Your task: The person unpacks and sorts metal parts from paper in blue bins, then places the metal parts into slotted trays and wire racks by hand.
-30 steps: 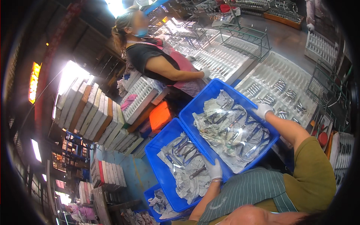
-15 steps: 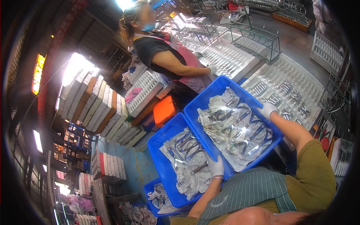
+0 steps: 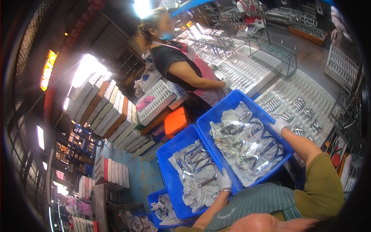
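Observation:
Both my hands wear white gloves and hold a blue plastic bin (image 3: 286,151) in front of my apron. My left hand (image 3: 223,180) is closed on its near left rim, and my right hand (image 3: 279,126) grips the opposite, right-hand rim. Crumpled printed paper (image 3: 247,174) lines the bin. On the paper lie several shiny metal hand tools (image 3: 264,166) that look like wrenches. Just left, touching it, is a second blue bin (image 3: 167,185) with similar tools (image 3: 208,181) on paper. The fingers below both rims are partly hidden.
A co-worker (image 3: 185,71) in a pink apron stands beyond the bins. White slotted trays (image 3: 305,87) with metal parts cover the table at right, near a green wire rack (image 3: 272,58). An orange box (image 3: 176,121) and stacked trays (image 3: 104,106) stand left. A lower blue bin (image 3: 154,223) holds paper.
The view has shifted, so the surroundings appear lower and farther right. The held bin and both hands sit slightly lower in the picture, closer to my apron. My grip stays the same.

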Demonstrator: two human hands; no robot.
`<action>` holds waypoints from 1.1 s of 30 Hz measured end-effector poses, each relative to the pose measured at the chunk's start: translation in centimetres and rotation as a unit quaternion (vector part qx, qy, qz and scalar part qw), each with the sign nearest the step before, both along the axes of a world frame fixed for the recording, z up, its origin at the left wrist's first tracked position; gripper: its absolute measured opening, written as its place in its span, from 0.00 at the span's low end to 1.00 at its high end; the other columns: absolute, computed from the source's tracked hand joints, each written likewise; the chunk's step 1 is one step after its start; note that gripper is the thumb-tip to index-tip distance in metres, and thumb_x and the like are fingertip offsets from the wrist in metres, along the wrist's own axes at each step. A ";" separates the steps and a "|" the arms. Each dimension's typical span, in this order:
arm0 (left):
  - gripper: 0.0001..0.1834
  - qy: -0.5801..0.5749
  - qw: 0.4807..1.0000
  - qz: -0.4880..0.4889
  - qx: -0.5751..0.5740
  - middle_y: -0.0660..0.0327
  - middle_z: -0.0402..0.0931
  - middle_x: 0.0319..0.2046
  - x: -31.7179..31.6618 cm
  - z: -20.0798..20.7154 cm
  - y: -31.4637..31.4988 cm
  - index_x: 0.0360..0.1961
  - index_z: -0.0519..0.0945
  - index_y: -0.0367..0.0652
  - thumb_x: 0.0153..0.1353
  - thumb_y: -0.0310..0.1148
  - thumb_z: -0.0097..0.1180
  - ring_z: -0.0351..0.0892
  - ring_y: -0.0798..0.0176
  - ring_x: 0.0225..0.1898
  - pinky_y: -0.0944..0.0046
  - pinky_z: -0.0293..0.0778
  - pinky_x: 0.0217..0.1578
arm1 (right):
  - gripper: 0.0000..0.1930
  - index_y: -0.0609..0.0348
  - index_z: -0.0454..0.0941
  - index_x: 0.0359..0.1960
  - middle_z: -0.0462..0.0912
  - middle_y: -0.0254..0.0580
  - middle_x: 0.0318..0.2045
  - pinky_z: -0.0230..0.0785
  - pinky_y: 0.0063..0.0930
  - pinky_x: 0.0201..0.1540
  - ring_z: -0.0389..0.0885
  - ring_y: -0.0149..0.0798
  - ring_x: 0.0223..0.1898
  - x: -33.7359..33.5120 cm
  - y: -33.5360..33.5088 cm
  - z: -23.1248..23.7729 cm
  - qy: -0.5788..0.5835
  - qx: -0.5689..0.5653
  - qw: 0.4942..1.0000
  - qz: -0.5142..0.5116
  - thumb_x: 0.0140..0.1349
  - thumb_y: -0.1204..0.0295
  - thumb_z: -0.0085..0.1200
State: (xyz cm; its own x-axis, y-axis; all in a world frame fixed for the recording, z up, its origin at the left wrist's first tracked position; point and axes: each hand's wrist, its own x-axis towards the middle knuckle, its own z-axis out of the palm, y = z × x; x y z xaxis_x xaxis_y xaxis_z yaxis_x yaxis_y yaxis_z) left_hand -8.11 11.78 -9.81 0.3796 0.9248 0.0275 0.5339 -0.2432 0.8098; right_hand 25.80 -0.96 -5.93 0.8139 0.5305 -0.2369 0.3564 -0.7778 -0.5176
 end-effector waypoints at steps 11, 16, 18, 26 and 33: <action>0.39 0.044 0.996 0.023 -0.069 0.39 0.66 0.52 0.6 2.2 -0.6 0.65 0.48 0.42 0.56 0.42 0.51 0.69 0.40 0.51 0.51 0.64 0.51 | 0.26 0.58 0.79 0.41 0.79 0.53 0.40 0.69 0.39 0.47 0.78 0.51 0.44 -0.3 0.0 0.7 -0.015 -0.052 0.998 -0.018 0.51 0.48 0.51; 0.42 0.053 0.997 0.026 -0.047 0.38 0.68 0.50 0.4 0.5 0.1 0.65 0.47 0.43 0.53 0.41 0.53 0.71 0.39 0.49 0.49 0.66 0.49 | 0.27 0.60 0.79 0.40 0.79 0.54 0.40 0.69 0.40 0.47 0.78 0.52 0.44 -0.4 0.3 1.1 -0.011 -0.074 0.997 -0.014 0.51 0.48 0.51; 0.42 0.049 0.998 0.027 -0.022 0.38 0.68 0.50 0.1 0.1 -0.4 0.65 0.47 0.43 0.53 0.41 0.53 0.71 0.39 0.49 0.49 0.66 0.48 | 0.27 0.57 0.78 0.41 0.79 0.55 0.39 0.68 0.41 0.47 0.78 0.53 0.42 -0.5 0.1 1.1 -0.016 -0.053 0.998 -0.018 0.49 0.48 0.51; 0.41 0.023 0.999 0.030 -0.034 0.39 0.69 0.49 0.6 0.5 -0.4 0.64 0.48 0.43 0.53 0.40 0.54 0.72 0.39 0.47 0.49 0.66 0.48 | 0.26 0.57 0.78 0.41 0.79 0.52 0.41 0.68 0.41 0.47 0.77 0.52 0.44 0.1 0.2 0.1 -0.011 -0.044 0.999 -0.010 0.50 0.48 0.51; 0.42 0.019 0.999 0.032 -0.011 0.39 0.69 0.49 0.4 -0.1 -0.3 0.64 0.48 0.43 0.52 0.39 0.54 0.72 0.39 0.47 0.49 0.67 0.47 | 0.26 0.55 0.78 0.42 0.79 0.53 0.40 0.68 0.41 0.47 0.77 0.52 0.44 -0.2 0.1 0.6 -0.010 -0.051 0.999 -0.005 0.51 0.48 0.49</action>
State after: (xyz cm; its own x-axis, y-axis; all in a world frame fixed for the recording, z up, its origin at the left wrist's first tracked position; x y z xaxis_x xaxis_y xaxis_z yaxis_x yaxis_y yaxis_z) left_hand -7.69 11.44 -9.91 0.3209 0.9471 -0.0063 0.5780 -0.1905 0.7935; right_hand 25.63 -0.81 -5.31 0.8242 0.4964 -0.2726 0.3586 -0.8300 -0.4272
